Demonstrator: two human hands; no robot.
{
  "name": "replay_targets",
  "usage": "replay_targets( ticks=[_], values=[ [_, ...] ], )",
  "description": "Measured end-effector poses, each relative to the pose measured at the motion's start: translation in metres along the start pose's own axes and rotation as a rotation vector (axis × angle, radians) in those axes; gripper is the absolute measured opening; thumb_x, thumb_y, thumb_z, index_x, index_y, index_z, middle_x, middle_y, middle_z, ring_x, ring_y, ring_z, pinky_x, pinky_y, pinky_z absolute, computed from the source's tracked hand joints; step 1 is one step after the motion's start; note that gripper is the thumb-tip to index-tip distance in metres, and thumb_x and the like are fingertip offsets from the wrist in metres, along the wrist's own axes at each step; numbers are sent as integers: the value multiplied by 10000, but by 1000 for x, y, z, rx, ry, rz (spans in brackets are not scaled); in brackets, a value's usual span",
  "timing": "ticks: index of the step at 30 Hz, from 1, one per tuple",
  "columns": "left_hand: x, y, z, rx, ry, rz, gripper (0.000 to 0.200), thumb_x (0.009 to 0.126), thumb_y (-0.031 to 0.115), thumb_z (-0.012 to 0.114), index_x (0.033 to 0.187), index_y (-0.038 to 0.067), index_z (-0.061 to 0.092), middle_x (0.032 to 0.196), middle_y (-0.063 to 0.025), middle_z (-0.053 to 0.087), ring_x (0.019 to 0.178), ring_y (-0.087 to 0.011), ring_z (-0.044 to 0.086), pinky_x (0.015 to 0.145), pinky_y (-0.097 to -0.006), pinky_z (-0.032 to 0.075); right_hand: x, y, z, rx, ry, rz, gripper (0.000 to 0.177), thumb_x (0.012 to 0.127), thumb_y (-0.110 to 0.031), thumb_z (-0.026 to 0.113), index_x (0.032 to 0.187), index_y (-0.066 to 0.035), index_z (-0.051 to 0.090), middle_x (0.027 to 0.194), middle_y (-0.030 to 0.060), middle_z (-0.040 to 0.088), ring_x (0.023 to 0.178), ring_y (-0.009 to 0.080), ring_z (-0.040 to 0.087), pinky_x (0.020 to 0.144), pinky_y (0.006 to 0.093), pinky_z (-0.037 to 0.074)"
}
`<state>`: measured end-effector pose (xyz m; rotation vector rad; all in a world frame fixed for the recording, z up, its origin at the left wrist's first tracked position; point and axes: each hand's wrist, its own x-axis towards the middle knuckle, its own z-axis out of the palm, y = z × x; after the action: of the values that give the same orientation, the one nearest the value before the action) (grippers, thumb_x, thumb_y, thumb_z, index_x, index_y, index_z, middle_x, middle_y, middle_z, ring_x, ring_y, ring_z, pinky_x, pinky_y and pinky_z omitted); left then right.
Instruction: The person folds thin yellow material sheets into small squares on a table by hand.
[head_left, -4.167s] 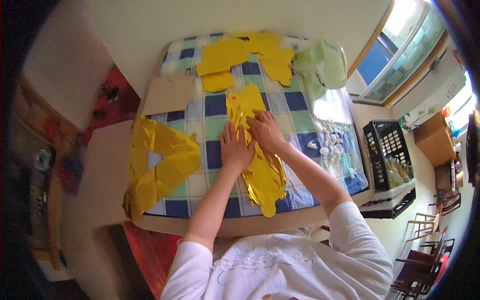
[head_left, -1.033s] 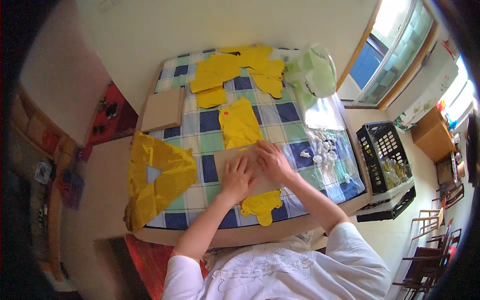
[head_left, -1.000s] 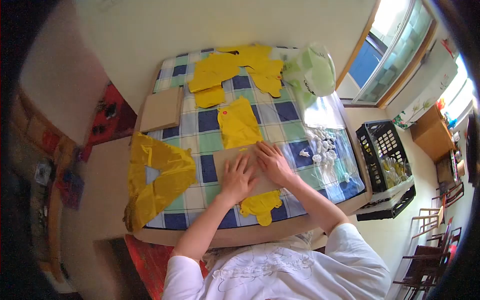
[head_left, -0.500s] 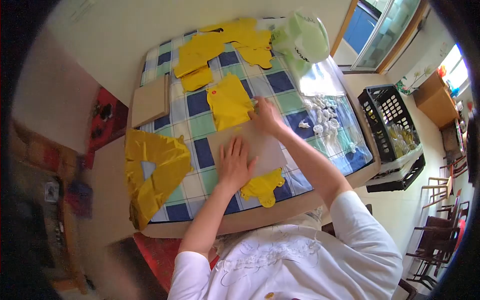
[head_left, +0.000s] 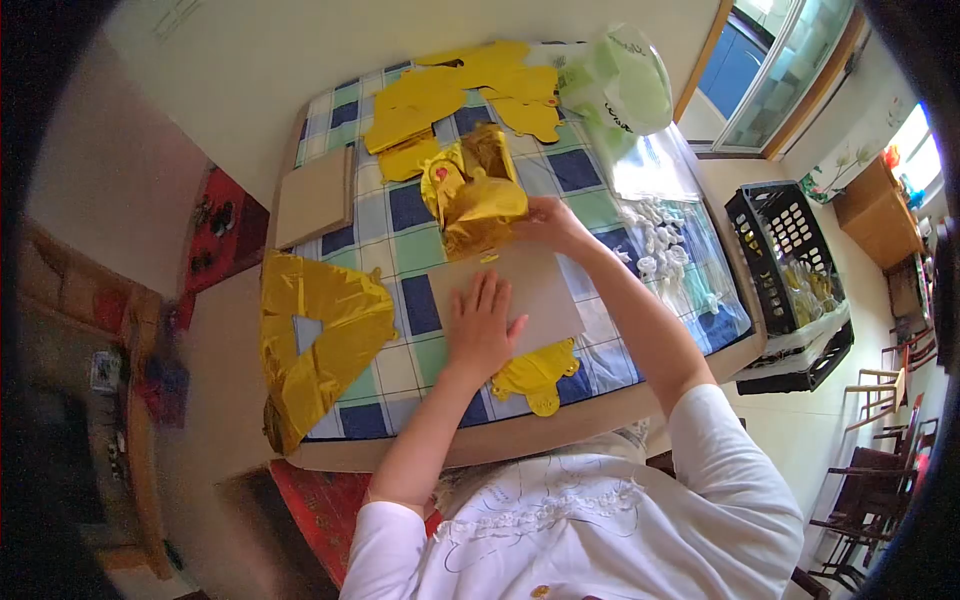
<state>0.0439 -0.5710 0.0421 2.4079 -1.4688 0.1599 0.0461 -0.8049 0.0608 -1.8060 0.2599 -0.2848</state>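
Observation:
My left hand (head_left: pixel 480 325) lies flat, fingers stretched out, on a beige cardboard sheet (head_left: pixel 550 300). A flat gold foil balloon passes under that sheet. Its near end (head_left: pixel 538 382) shows below the sheet, and its far part (head_left: pixel 470 205) is raised and creased above the sheet's top edge. My right hand (head_left: pixel 550 225) has closed on the right edge of this raised foil; its fingertips are partly hidden. A small red spot shows on the foil's left side.
Gold foil pieces (head_left: pixel 420 110) lie at the bed's far end, another (head_left: pixel 325 345) at the left. A cardboard stack (head_left: pixel 315 200) is at left. On the right are white ribbon rolls (head_left: pixel 660 240), a pale green bag (head_left: pixel 625 85) and a black crate (head_left: pixel 790 255).
The foil above the sheet lay flat and is now lifted and creased, with my right hand on its edge. My left hand stays on the cardboard.

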Motion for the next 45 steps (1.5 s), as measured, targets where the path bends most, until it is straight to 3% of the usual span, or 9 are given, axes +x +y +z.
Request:
replay_targets(
  ticks=[6,9,12,15,19,22,25,39,45],
  values=[
    [-3,-2,2,-119,-17,-18,571,872,407,553,1316,58,469,1405,-160,418,1327,-350,332,1106,-561,187,-31,45,-21,-329,-15,-457,189,761,-33,649,948,-48,676,934,116,647,906,263,625,780,336,492],
    [-6,-6,-4,-234,-94,60,567,881,437,515,1333,101,450,1391,-122,439,1316,-331,335,1127,-538,134,-40,11,-21,-333,-63,-349,165,767,-15,611,921,-42,667,987,132,641,956,319,619,830,365,494],
    [-4,-3,-5,-260,-132,4,570,890,458,477,1342,115,424,1363,-106,460,1303,-312,345,1134,-513,129,-27,-5,5,-305,83,-261,158,800,-11,575,921,-50,668,1020,135,635,979,328,613,868,372,486],
    [-2,-1,-4,-240,-171,-36,564,890,445,479,1343,114,414,1351,-100,466,1287,-302,359,1135,-491,141,-29,-19,33,-508,-58,-357,289,905,-105,544,1185,-66,602,1271,129,562,1187,313,514,993,386,423],
    [-4,-3,-8,-293,-129,-37,513,884,324,535,1328,92,424,1346,-96,467,1273,-292,370,1128,-481,176,-41,-5,51,-673,-156,-462,343,922,-183,520,1242,-67,561,1321,132,529,1238,313,469,1051,422,355],
    [-8,-8,-2,-778,122,-205,415,880,176,555,1270,55,485,1310,-110,497,1234,-303,427,1098,-491,255,-46,3,46,-822,-170,-550,385,941,-222,519,1302,-87,526,1380,113,485,1299,295,421,1098,463,293],
    [-17,-42,-29,-241,36,-41,352,887,104,545,1229,21,538,1302,-135,518,1230,-308,465,1070,-488,318,-49,0,45,-847,-191,-547,390,939,-231,523,1310,-110,523,1398,109,469,1329,284,392,1108,476,272],
    [-5,-62,-34,-276,79,-163,392,930,158,521,1292,7,515,1380,-163,473,1319,-297,405,1094,-463,306,-50,0,41,-860,-247,-573,393,914,-266,564,1296,-176,552,1417,91,450,1352,276,362,1116,480,268],
    [9,-34,-6,-116,13,-43,559,946,328,505,1367,-29,409,1459,-190,360,1386,-298,293,1133,-454,225,-49,2,40,-786,-152,-671,305,917,-219,536,1171,-75,623,1331,153,518,1255,315,465,1024,436,387]
  ],
)
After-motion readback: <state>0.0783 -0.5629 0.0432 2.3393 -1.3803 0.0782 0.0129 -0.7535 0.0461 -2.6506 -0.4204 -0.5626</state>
